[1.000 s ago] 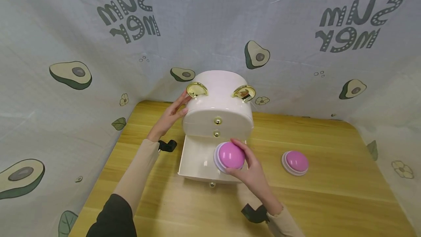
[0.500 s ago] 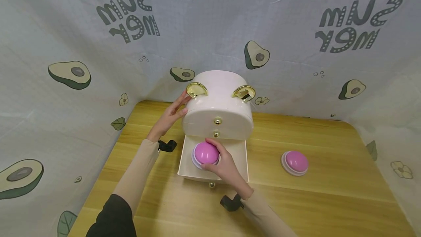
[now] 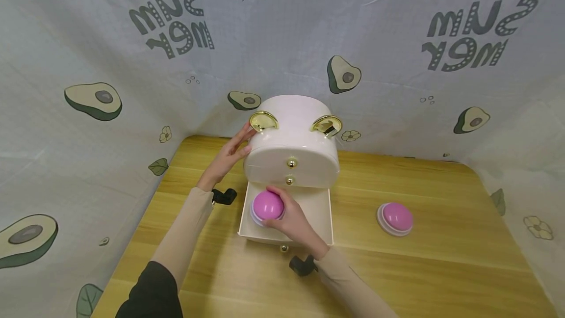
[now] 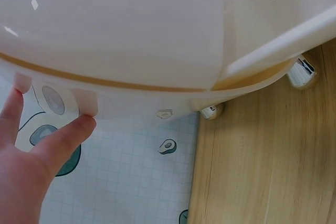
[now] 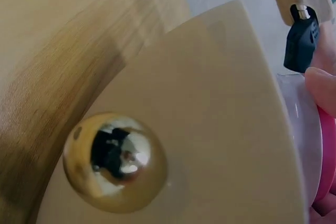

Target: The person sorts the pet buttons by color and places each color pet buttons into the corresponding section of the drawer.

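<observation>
A glossy white cabinet (image 3: 293, 131) with gold ears and gold knobs has its bottom drawer (image 3: 309, 205) pulled out. My left hand (image 3: 225, 158) rests on the cabinet's left side; the left wrist view shows straight fingertips (image 4: 86, 121) touching the white wall. Over the drawer's left half, my right hand (image 3: 295, 222) grips a round object with a pink dome and pale base (image 3: 268, 205), thumb and fingers around its side. In the right wrist view, the pale base (image 5: 304, 129) shows behind the drawer front (image 5: 220, 108), with the thumb (image 5: 321, 90) against it.
A matching pink-domed object (image 3: 397, 217) sits on the wooden table (image 3: 441, 269), right of the cabinet. The drawer's gold knob (image 5: 118, 163) juts toward the front. A printed avocado cloth (image 3: 282, 38) hangs behind the table and at both sides.
My right hand has carried the pink-domed object leftward, from the drawer's right side to its left half. My left hand stays at the cabinet's side.
</observation>
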Demonstrator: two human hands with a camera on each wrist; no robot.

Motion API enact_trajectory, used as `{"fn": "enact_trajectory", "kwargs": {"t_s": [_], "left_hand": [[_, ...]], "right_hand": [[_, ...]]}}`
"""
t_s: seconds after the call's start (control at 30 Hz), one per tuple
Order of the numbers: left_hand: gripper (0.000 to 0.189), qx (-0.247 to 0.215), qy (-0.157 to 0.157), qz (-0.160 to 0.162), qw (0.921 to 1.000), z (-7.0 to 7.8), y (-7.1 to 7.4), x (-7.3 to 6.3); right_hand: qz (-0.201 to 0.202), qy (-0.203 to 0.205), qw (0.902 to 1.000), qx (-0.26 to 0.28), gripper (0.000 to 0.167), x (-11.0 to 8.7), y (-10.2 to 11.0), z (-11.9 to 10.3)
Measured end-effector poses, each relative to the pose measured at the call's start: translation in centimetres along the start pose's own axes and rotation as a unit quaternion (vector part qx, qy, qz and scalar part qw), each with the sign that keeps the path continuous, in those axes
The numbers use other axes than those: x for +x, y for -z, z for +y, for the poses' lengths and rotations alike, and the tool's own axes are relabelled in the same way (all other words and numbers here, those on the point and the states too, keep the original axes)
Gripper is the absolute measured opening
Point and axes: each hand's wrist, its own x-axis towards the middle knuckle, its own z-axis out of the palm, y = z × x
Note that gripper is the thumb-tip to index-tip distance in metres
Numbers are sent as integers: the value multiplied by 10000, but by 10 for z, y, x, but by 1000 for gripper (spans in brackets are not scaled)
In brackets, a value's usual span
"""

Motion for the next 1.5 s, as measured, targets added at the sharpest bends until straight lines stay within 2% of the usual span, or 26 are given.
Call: {"fn": "enact_trajectory", "kwargs": {"t_s": [0.13,0.43,0.67,0.77,0.97,1.17,1.5], "left_hand": [[63,29,39,-9,10000,13,-4,-3],[63,-33,74,-4,10000,11,-4,-3],[66,-102,28,6,9999,-14,3,2],[65,-106,-41,-9,9999,-17,4,3],[64,-129,-122,-38,9998,-18,4,3],[65,-174,-139,-12,9998,-17,3,3],[63,-134,-138,-25,9998,-18,3,3]], "right_hand": [[-135,-19,9998,-144,80,3,-3,6],[-336,-72,9988,-363,79,2,-4,12],[-210,35,9989,-421,72,1,2,10],[-199,81,9992,-328,69,-1,5,9],[-62,324,9990,289,61,-8,15,6],[133,557,9918,1143,60,-20,35,-1],[593,763,9852,1414,59,-43,84,-10]]}}
